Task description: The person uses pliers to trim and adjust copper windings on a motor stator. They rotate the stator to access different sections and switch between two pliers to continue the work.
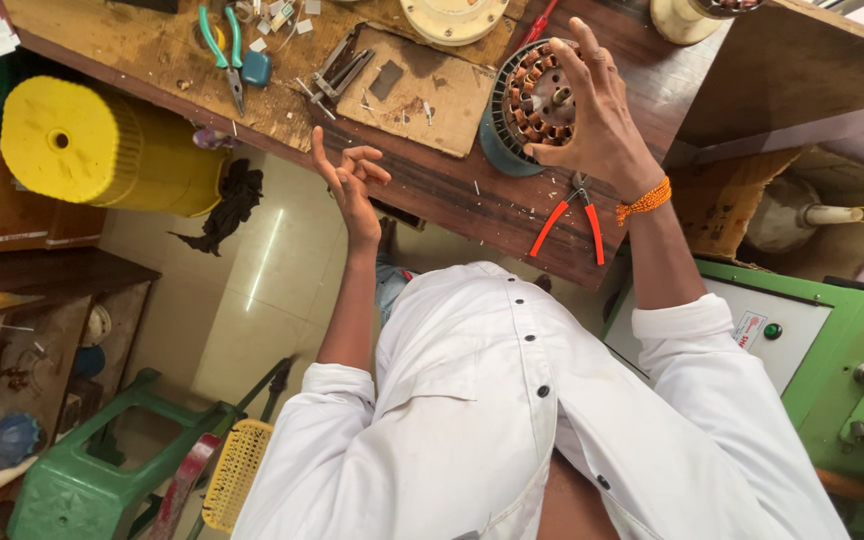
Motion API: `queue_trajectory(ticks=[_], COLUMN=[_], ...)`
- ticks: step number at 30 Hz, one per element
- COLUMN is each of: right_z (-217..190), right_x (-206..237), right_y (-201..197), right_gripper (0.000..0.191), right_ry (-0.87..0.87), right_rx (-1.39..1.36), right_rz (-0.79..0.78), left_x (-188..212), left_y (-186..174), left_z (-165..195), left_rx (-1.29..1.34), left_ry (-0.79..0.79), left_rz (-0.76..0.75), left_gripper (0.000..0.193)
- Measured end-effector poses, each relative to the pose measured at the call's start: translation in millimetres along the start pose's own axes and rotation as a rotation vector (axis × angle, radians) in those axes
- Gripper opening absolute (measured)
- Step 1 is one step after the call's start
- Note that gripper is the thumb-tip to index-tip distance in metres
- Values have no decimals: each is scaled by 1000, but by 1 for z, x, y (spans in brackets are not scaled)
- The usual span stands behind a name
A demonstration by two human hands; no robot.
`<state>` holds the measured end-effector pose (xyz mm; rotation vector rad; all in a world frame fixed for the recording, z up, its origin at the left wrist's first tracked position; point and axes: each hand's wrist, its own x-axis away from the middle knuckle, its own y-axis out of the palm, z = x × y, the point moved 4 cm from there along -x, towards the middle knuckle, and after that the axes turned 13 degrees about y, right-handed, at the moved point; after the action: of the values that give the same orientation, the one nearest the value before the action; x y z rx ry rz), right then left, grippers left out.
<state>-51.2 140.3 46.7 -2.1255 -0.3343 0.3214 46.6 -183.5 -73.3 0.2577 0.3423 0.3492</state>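
Up at the far edge of the wooden tabletop (452,190), the right hand (597,120) wraps over a round motor core (532,105) with copper windings, its fingers spread and curled around the rim so that the core is gripped and tipped on its edge. An orange thread bracelet (644,200) circles that wrist. Just below the right hand, red-handled pliers (574,215) lie flat on the tabletop. The left hand (350,178) hangs loosely open above the near edge of the tabletop, fingers half curled and holding nothing, well apart from the core. Beyond the left hand lie green-handled pliers (227,50), and between the two hands sits a brown board (422,90) with small metal bits near it. Left of the left hand a yellow drum (102,150) lies on its side beneath the tabletop.
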Motion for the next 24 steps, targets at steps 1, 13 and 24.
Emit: queue_trajectory(ticks=[1, 13, 24], right_z=[-1, 33, 97], right_x=[-2, 16, 133], right_y=[1, 7, 4], right_gripper=[126, 65, 20], right_ry=[0, -98, 382], right_rx=[13, -254, -663], right_rz=[-5, 319, 536], left_x=[1, 22, 107], left_y=[-1, 8, -44], left_z=[0, -52, -60], left_rx=[7, -451, -671], left_ry=[5, -224, -514], left_rz=[-2, -383, -1240], left_gripper=[97, 36, 40])
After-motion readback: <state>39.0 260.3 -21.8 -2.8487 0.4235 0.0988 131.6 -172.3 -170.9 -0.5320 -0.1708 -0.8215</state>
